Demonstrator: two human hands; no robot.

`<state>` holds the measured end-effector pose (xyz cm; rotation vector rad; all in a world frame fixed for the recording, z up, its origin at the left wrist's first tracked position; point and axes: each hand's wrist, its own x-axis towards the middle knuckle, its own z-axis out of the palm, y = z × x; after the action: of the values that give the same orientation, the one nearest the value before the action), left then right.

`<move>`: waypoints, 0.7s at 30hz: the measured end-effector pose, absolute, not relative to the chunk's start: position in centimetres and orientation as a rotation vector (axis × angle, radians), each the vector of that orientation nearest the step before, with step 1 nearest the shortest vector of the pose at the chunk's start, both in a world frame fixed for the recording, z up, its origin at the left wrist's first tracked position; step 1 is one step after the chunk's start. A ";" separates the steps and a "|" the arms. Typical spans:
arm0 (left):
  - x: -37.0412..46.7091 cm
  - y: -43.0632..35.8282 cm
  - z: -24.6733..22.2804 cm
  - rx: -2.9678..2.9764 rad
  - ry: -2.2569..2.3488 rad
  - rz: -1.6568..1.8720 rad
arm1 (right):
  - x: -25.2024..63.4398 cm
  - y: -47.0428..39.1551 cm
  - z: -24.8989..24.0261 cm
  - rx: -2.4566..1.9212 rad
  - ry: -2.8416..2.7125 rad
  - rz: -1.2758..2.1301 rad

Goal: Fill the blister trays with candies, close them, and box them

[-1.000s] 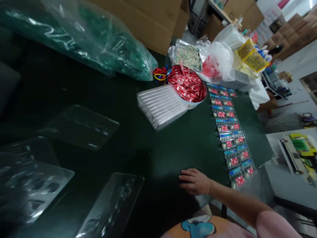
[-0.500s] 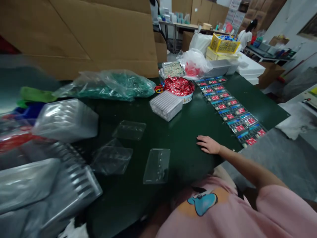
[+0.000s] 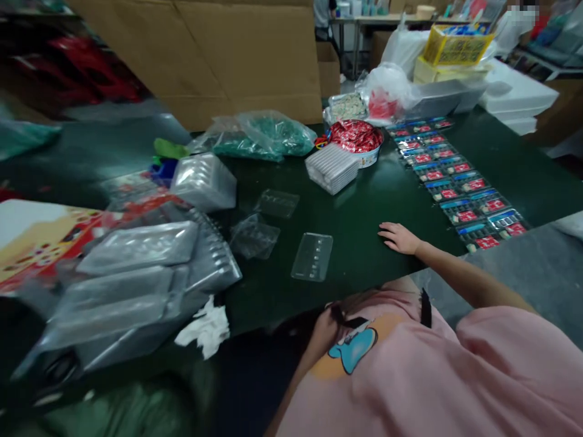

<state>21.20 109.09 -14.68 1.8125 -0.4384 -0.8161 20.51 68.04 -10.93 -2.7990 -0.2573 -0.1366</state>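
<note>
My right hand (image 3: 399, 238) lies flat on the dark green table (image 3: 355, 212), fingers spread, with nothing in it. To its right run rows of filled clear packs with red cards (image 3: 449, 194). My left hand (image 3: 328, 328) is low at my waist, beside a black strap; its fingers are hidden. Between the hands and the plastic heap, a clear tray (image 3: 312, 257) lies flat, with crumpled clear pieces (image 3: 255, 235) and another flat tray (image 3: 277, 203) behind it. A stack of clear trays (image 3: 333, 168) sits by a round tin of red packets (image 3: 356, 137).
Stacked clear packaging (image 3: 136, 273) covers the left side, with a white tissue (image 3: 206, 328) at the front edge. Bags of green material (image 3: 264, 136) lie before a cardboard sheet (image 3: 255, 54). A yellow basket (image 3: 459, 45) stands at the back right.
The view has swung left, showing more of the left side. My left hand now shows near my waist. My right hand rests on the table as before.
</note>
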 end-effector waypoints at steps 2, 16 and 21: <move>20.8 109.5 -12.7 1.767 -0.456 -0.824 | 20.4 67.9 -11.2 -2.788 -0.256 -0.148; 22.4 106.8 -9.9 2.209 -0.610 0.201 | 22.3 67.8 -11.4 -2.745 -0.169 -0.273; 20.5 104.5 -10.0 2.170 -0.697 0.096 | 22.8 67.8 -11.7 -2.673 -0.179 -0.299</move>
<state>20.52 104.49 -9.96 2.1699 -0.6968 0.0963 22.79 67.83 -11.66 -2.6728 -0.1793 -0.2986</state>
